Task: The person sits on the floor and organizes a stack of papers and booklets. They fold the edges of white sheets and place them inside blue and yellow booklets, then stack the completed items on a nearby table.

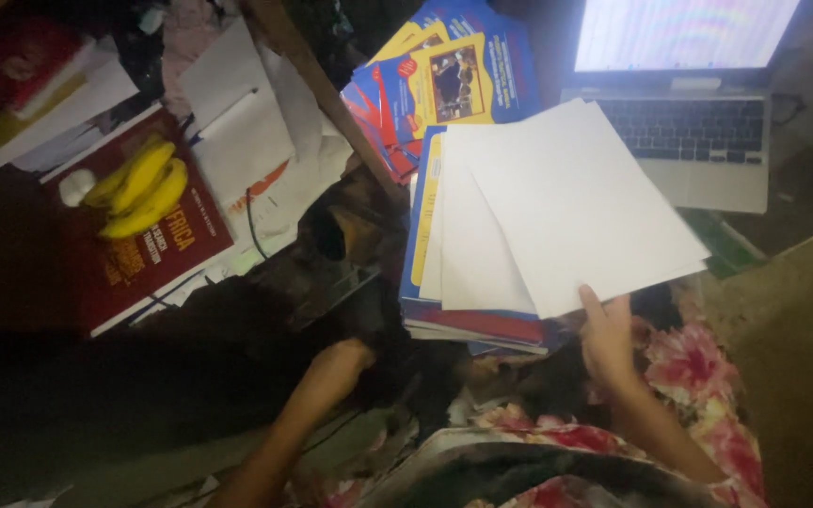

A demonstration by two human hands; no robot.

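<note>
My right hand (608, 331) grips the near edge of a thin stack of white paper sheets (576, 202), fanned out above a pile of blue and yellow booklets (418, 235). My left hand (339, 362) is closed in a loose fist low in the dark middle area. It rests near a dark object; whether it holds anything is hidden in shadow.
An open silver laptop (698, 132) with a lit screen sits at the back right. More blue and yellow booklets (444, 80) lie behind the pile. Bananas (143, 188) rest on a red book (138, 245) at left, among loose papers (237, 132). Floral fabric (698, 376) covers my lap.
</note>
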